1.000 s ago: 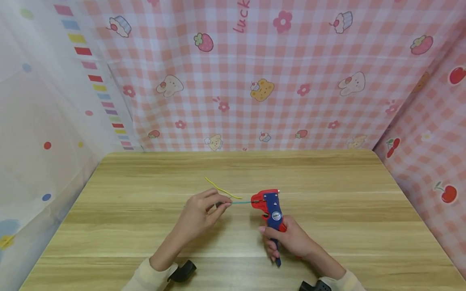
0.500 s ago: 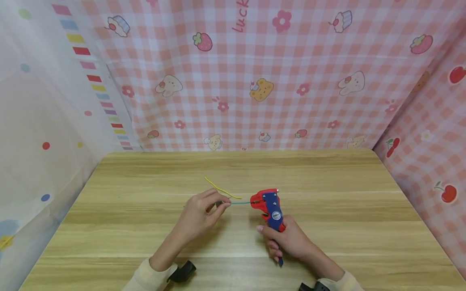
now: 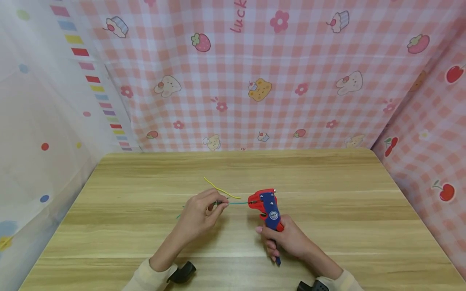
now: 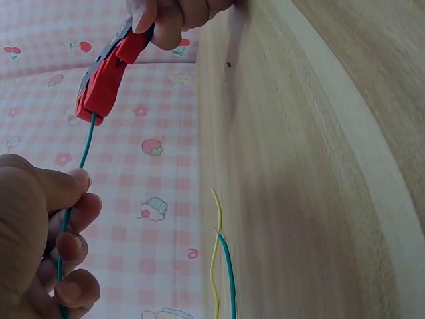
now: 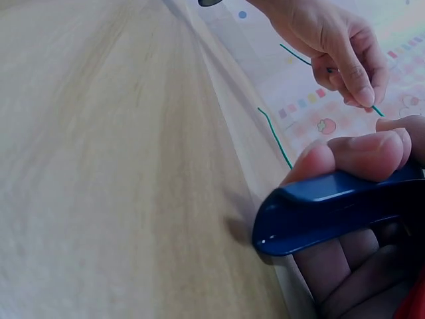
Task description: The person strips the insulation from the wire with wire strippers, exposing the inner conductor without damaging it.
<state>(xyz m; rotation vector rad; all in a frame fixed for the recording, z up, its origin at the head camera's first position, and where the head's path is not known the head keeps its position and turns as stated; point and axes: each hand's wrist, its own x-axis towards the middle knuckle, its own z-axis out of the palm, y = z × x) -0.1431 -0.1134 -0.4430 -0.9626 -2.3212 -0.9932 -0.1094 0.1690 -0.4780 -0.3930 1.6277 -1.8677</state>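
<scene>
The thin green plastic-coated wire (image 4: 87, 147) is held above the pale wood-grain table (image 3: 145, 173), one end entering the nose of the pistol-shaped red-and-blue wire stripper (image 3: 270, 207). The left hand (image 3: 199, 208) pinches the wire between thumb and fingers; the right hand (image 3: 291, 238) is wrapped round the stripper's handles. Whether the nose is clamped on the wire cannot be told.

The wire is judged very light, springy and smooth, liable to slip through a loose pinch and to kink. Hold is best taken near the nose, with fingertips clear of it. The stripper is judged rigid and noticeably heavier, best held low on both handles. A thin yellow wire (image 3: 220, 189) and a second green wire (image 4: 230, 269) lie on the table.
</scene>
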